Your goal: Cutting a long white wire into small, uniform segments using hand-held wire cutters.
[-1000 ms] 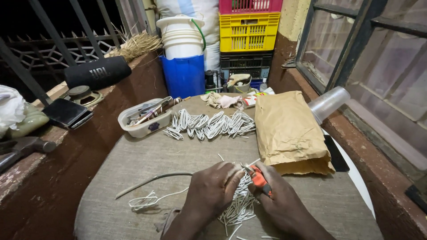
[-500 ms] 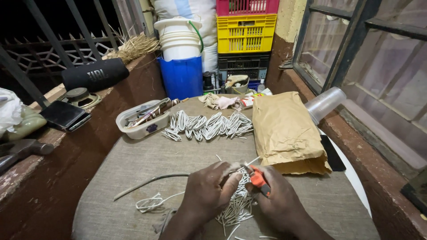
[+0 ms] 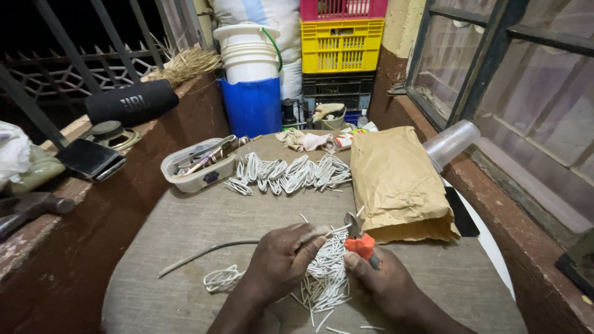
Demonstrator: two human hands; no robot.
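Two hands at work over grey cloth-covered table (image 3: 185,235). Left hand (image 3: 281,260) pinched shut on thin white wire (image 3: 337,230), just ahead of fingertips. Right hand (image 3: 380,278) closed round orange-handled pliers (image 3: 359,238), nose meeting wire between both hands. Judged light, springy, slick-coated; best held close behind the cut point. Heap of cut wire pieces (image 3: 325,278) directly beneath fingers; bent loops (image 3: 288,174) well beyond. Plier jaws too small to read. Wrists cut off at bottom edge.
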